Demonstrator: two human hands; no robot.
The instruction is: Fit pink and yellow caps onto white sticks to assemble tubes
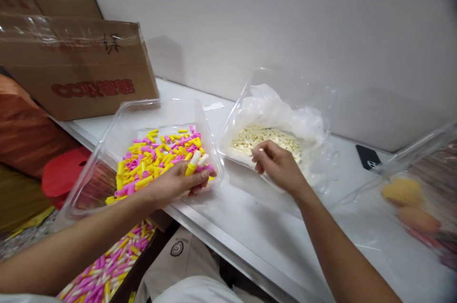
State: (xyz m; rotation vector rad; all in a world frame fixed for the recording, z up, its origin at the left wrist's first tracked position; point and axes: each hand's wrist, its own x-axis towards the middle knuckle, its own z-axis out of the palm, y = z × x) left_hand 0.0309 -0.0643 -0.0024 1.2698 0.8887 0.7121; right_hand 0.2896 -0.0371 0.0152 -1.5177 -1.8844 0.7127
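Over the tubs [160, 111], left hand [183, 180] grips sticks [193, 162], right hand [274, 162] curled, hold unclear; heap [107, 265] below looks done, loose tubes [153, 162] remain

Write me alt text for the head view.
The left hand holds white-ended plastic tubes, one yellow, at the near edge of a clear plastic tray of pink and yellow tubes. The right hand, fingers curled, is by small cream pieces in another clear plastic tray.
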